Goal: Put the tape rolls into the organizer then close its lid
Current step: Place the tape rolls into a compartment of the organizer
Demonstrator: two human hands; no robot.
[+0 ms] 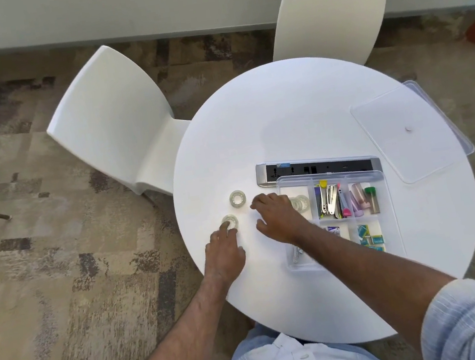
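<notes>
Two clear tape rolls lie loose on the round white table (297,115): one (237,198) farther from me and one (230,221) nearer. My left hand (225,251) has its fingertips touching the near roll without gripping it. My right hand (277,217) hovers empty, fingers spread, between the far roll and the clear plastic organizer (304,265). More tape rolls (301,202) sit in the organizer's top left compartment, partly hidden by my right hand. The clear lid (410,129) lies apart at the table's right edge.
The organizer's other compartments hold staplers (330,200), markers and small green boxes (371,240). A grey power strip (317,167) lies just behind the organizer. Two white chairs (116,117) (328,15) stand behind the table.
</notes>
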